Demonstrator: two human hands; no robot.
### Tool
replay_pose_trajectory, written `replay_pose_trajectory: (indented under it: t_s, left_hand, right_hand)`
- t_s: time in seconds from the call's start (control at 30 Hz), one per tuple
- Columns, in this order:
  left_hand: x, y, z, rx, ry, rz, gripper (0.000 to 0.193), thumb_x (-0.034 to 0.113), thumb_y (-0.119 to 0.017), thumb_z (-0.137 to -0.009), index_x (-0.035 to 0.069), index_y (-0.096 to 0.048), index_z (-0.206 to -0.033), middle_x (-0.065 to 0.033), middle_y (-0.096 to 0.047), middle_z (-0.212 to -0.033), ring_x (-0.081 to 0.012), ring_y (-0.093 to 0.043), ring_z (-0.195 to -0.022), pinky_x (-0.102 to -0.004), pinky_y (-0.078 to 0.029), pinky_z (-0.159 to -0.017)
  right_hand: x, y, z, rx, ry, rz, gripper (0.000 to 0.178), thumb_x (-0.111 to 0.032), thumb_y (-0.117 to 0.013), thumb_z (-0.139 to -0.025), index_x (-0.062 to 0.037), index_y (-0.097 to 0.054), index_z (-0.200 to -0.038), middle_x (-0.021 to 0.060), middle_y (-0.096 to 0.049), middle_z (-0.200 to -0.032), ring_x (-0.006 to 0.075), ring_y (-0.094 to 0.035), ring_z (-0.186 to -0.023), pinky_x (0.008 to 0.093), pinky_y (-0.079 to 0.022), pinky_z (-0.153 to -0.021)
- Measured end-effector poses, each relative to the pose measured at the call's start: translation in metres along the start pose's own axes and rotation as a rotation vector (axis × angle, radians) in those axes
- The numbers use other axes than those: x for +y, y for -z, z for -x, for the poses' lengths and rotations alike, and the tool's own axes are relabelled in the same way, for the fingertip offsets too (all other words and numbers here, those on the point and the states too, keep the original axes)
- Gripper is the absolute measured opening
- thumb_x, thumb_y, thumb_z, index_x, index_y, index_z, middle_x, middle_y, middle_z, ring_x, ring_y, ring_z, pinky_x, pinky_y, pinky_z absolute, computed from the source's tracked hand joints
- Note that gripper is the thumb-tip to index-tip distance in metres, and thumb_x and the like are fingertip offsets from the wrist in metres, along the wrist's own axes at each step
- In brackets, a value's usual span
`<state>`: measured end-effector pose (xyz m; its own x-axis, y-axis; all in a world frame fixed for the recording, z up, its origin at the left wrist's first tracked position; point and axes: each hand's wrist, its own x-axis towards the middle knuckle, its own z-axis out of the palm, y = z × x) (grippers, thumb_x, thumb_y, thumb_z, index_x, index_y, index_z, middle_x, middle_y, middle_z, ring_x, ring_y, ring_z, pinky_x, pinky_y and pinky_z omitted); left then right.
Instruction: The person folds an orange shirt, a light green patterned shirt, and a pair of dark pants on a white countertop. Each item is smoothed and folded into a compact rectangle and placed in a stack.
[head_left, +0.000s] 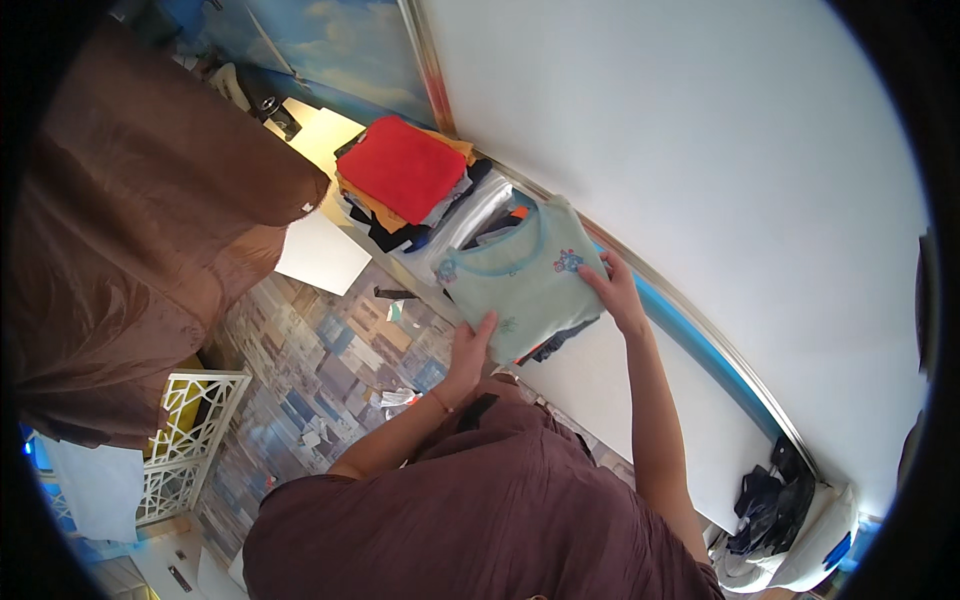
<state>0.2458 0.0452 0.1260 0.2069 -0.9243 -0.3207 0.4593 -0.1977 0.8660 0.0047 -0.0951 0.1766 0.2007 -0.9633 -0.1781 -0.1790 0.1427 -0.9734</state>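
A pale green folded T-shirt (530, 300) with small flower prints lies level in front of me, its neckline turned away. My left hand (470, 352) is closed on its near left edge, thumb on top. My right hand (614, 290) grips the right edge, thumb pressed on the cloth near a blue and pink flower. The fingers under the shirt are hidden. Dark folded clothing (556, 342) shows beneath its near edge. Beyond it stands a stack of folded clothes with a red garment (402, 168) on top.
The clothes rest along a white surface (600, 400) beside a white wall (690, 150). A brown curtain (170, 200) hangs at left, above a white lattice panel (200, 440). Dark clothes (770, 505) lie on a white chair at lower right. Scraps lie on the patterned floor (330, 350).
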Motion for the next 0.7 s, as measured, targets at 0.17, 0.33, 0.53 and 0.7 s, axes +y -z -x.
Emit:
replay_pose_trajectory:
  t_s: [0.17, 0.33, 0.53, 0.7]
  left_hand:
    - [-0.033, 0.047, -0.048, -0.16, 0.577, 0.11, 0.042, 0.034, -0.068, -0.096, 0.009, -0.055, -0.127, -0.0059, -0.065, -0.118, -0.0177, -0.067, -0.096, -0.0334, -0.055, -0.081]
    - [-0.017, 0.067, -0.066, -0.059, 0.506, 0.272, 0.039, 0.035, -0.069, -0.095, 0.011, -0.056, -0.122, -0.0043, -0.065, -0.113, -0.0176, -0.066, -0.096, -0.0347, -0.054, -0.081]
    - [-0.019, 0.078, -0.09, 0.042, 0.404, -0.037, 0.03, 0.023, -0.066, -0.098, 0.009, -0.056, -0.122, -0.0082, -0.063, -0.124, -0.02, -0.063, -0.109, -0.037, -0.052, -0.09]
    - [-0.014, 0.07, -0.089, 0.269, -0.496, -0.788, 0.049, 0.019, -0.064, -0.095, 0.006, -0.047, -0.14, -0.0185, -0.049, -0.143, -0.035, -0.042, -0.137, -0.0504, -0.035, -0.111]
  right_hand:
    - [0.115, -0.013, -0.055, 0.262, 0.046, 0.47, 0.047, -0.032, -0.079, -0.081, -0.0051, -0.062, -0.115, 0.0151, -0.072, -0.101, 0.0255, -0.07, -0.09, 0.0369, -0.054, -0.076]
    - [0.118, -0.026, -0.035, 0.443, -0.046, 0.296, 0.038, -0.02, -0.078, -0.083, -0.0049, -0.062, -0.115, 0.0112, -0.068, -0.091, 0.0188, -0.064, -0.081, 0.0344, -0.052, -0.073]
    - [0.107, -0.029, -0.02, 0.556, 0.043, 0.405, 0.038, -0.009, -0.074, -0.084, -0.0057, -0.06, -0.119, 0.0122, -0.066, -0.107, 0.0218, -0.064, -0.088, 0.0369, -0.052, -0.078]
    - [0.056, -0.062, -0.003, 0.604, 0.275, 0.821, 0.053, -0.012, -0.072, -0.085, -0.0093, -0.053, -0.134, 0.016, -0.048, -0.145, 0.0377, -0.047, -0.132, 0.0499, -0.039, -0.106]
